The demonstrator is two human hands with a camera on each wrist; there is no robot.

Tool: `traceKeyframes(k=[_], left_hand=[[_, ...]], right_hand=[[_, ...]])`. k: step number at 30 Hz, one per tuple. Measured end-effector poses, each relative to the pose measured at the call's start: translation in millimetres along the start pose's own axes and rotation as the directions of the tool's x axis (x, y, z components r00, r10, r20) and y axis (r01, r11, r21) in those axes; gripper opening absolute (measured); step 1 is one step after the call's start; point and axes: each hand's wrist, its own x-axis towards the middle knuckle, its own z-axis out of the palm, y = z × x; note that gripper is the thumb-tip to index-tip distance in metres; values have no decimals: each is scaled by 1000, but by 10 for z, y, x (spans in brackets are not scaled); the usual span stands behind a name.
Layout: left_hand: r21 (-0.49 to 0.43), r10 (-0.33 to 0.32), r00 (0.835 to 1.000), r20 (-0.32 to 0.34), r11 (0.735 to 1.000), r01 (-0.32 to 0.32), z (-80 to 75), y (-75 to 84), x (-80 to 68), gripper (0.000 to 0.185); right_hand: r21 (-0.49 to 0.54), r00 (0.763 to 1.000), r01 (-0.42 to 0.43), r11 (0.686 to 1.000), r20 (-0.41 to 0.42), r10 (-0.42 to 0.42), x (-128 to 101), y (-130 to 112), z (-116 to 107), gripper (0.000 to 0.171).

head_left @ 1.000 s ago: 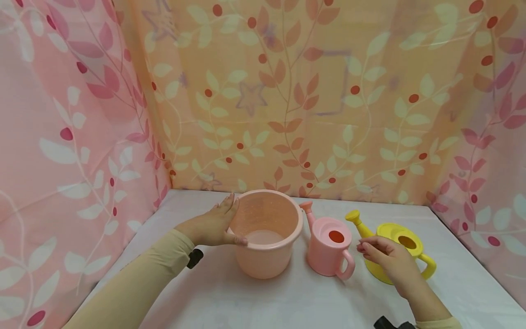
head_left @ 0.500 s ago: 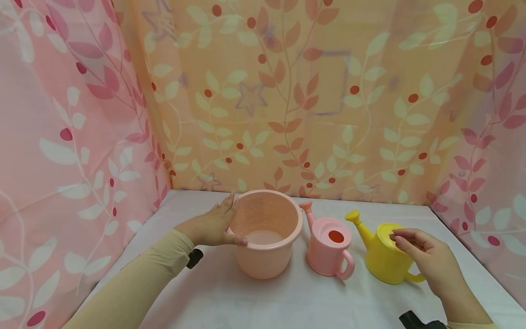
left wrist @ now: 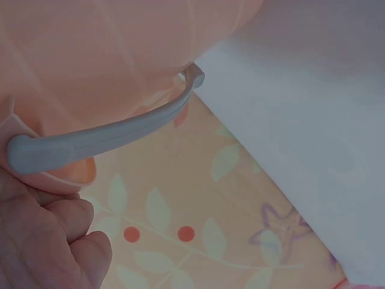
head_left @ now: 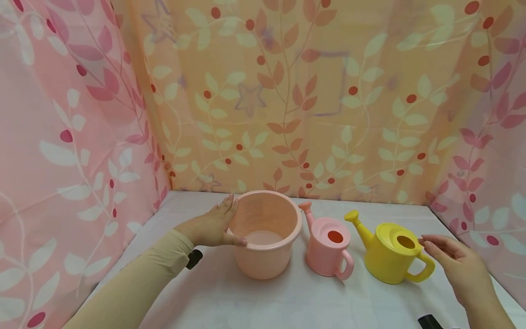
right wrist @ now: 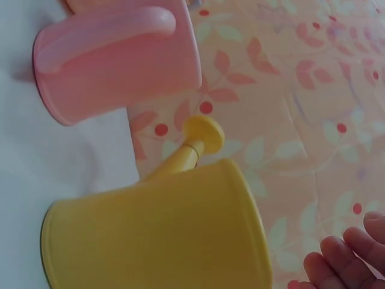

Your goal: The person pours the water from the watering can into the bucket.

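My left hand spans the left side of a light pink bucket, thumb at the front rim and visible fingers extended along the left edge. In the left wrist view, bent fingers lie below the bucket's lug, where a grey handle is attached. A yellow watering can stands upright at the right. My right hand hovers above its handle, fingertips close to the can's top edge and nothing in its loosely bent fingers. Between bucket and yellow can stands a pink watering can, spout pointing back left.
A white cloth covers the table. Patterned curtains enclose it, with an orange one behind and pink ones at left and right. A black wrist device shows below my left wrist.
My right hand has moved right across the yellow watering can to its handle side. The left hand, bucket and both watering cans stay in place.
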Motion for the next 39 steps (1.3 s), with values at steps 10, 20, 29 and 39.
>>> traceKeyframes(k=[10, 20, 29, 39], left_hand=[[19, 17, 1000, -19, 1000, -17, -8, 13, 0, 121], [12, 20, 1000, -21, 1000, -20, -9, 21, -12, 121], [1, 15, 1000, -19, 1000, -15, -17, 27, -14, 121], [-9, 19, 1000, -21, 1000, -20, -23, 31, -27, 120]], right_hand=[[38, 993, -103, 994, -48, 105, -5, 286, -3, 41], [45, 987, -156, 987, -16, 157, -5, 484, 19, 44], [-89, 970, -210, 974, 106, 219, 15, 595, 96, 66], [-37, 966, -160, 986, 201, 164, -9, 700, 118, 58]])
